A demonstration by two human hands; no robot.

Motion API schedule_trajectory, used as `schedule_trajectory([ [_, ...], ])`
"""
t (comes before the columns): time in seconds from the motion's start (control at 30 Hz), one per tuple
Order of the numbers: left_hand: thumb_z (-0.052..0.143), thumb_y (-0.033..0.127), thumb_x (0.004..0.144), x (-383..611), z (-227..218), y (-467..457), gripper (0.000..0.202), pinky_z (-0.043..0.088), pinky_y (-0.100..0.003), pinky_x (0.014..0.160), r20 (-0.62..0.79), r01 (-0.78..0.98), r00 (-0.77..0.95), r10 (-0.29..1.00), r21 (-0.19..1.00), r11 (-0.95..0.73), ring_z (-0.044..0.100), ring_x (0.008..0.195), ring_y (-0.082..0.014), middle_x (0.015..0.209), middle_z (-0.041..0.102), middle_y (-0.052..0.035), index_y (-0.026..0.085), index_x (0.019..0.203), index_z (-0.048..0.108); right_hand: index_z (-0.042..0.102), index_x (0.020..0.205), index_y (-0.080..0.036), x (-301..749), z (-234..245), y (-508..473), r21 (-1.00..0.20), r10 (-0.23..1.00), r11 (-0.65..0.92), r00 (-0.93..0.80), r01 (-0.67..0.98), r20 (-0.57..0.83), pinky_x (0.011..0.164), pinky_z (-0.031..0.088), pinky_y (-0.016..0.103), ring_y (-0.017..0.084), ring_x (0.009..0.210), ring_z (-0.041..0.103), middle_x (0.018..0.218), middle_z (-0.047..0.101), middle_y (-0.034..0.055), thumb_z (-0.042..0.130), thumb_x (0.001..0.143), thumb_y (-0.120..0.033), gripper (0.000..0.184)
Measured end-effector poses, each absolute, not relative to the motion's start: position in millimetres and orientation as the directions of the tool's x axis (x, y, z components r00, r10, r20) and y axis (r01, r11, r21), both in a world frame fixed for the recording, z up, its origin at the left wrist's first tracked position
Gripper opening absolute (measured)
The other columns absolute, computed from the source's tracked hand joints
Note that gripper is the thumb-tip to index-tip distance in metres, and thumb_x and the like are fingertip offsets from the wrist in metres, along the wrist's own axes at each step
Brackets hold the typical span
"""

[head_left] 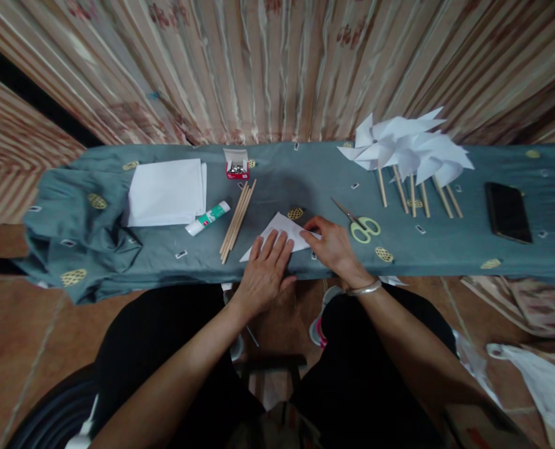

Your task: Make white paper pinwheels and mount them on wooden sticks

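A white sheet of paper (283, 226), folded into a triangle, lies near the front edge of the cloth-covered table. My left hand (267, 268) rests flat on it with the fingers stretched out, covering its lower middle. At the paper's right corner, my right hand (330, 244) pinches the edge between thumb and fingers; the very tip is hidden there. Just right of that hand are scissors (362, 228) with light green handles. Several thin wooden sticks (238, 219) lie left of the paper, beside a glue stick (207, 218).
A stack of white paper (165, 192) lies at the left. Behind the sticks stands an open red box (237, 168) of small metal pieces. Several white paper pinwheels (408, 146) on sticks are piled at the back right, and a black phone (507, 212) lies farther right.
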State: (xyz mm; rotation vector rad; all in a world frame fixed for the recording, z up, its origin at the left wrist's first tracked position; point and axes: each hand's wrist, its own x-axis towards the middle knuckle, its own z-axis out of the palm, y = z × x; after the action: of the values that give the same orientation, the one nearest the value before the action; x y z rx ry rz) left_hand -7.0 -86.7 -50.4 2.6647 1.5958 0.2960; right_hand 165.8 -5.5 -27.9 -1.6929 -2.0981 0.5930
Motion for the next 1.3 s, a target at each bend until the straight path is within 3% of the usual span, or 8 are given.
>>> schedule_trajectory([
  [0.47, 0.053, 0.046, 0.09, -8, -51, -85, 0.071, 0.021, -0.055, 0.116, 0.149, 0.865, 0.469, 0.871, 0.124, -0.487, 0.025, 0.145, -0.0358, 0.153, 0.034, -0.0211, 0.008, 0.145, 0.031, 0.066, 0.093, -0.021, 165, -32, -7, -0.485, 0.968, 0.248, -0.237, 0.839, 0.086, 0.075, 0.047, 0.032, 0.023, 0.084, 0.067, 0.091, 0.073, 0.006, 0.054, 0.088, -0.029, 0.016],
  [0.67, 0.054, 0.044, 0.09, -8, -50, -85, 0.071, 0.02, -0.054, 0.116, 0.122, 0.867, 0.465, 0.877, 0.134, -0.479, 0.023, 0.146, -0.0358, 0.154, 0.033, -0.0214, 0.007, 0.146, 0.031, 0.064, 0.1, -0.015, 162, -31, -13, -0.417, 0.952, 0.305, -0.29, 0.856, 0.101, 0.083, 0.046, 0.037, 0.028, 0.091, 0.065, 0.097, 0.071, 0.0126, 0.05, 0.091, -0.032, 0.024],
  [0.8, 0.057, 0.045, 0.088, -6, -49, -84, 0.073, 0.021, -0.054, 0.116, 0.099, 0.873, 0.461, 0.882, 0.127, -0.47, 0.023, 0.145, -0.0369, 0.154, 0.032, -0.0221, 0.006, 0.145, 0.033, 0.06, 0.114, -0.012, 160, -35, -25, -0.362, 0.922, 0.386, -0.343, 0.848, 0.179, 0.095, 0.042, 0.044, 0.033, 0.106, 0.058, 0.114, 0.066, 0.017, 0.05, 0.091, -0.037, 0.035],
  [0.93, 0.057, 0.044, 0.088, -5, -47, -83, 0.072, 0.02, -0.054, 0.117, 0.1, 0.873, 0.46, 0.882, 0.131, -0.47, 0.024, 0.145, -0.0368, 0.153, 0.033, -0.0222, 0.004, 0.144, 0.035, 0.049, 0.131, -0.012, 159, -44, -36, -0.35, 0.897, 0.437, -0.371, 0.829, 0.242, 0.102, 0.037, 0.047, 0.033, 0.122, 0.05, 0.138, 0.053, 0.0178, 0.045, 0.093, -0.036, 0.045],
  [1.3, 0.056, 0.036, 0.089, -27, -53, -103, 0.072, 0.026, -0.05, 0.117, 0.137, 0.877, 0.432, 0.891, 0.164, -0.451, 0.023, 0.146, -0.0322, 0.154, 0.031, -0.0243, 0.003, 0.146, 0.029, 0.045, 0.137, -0.013, 194, -61, -35, -0.436, 0.927, 0.357, -0.257, 0.826, 0.273, 0.108, 0.034, 0.051, 0.03, 0.135, 0.041, 0.145, 0.047, 0.0191, 0.035, 0.097, -0.034, 0.046],
])
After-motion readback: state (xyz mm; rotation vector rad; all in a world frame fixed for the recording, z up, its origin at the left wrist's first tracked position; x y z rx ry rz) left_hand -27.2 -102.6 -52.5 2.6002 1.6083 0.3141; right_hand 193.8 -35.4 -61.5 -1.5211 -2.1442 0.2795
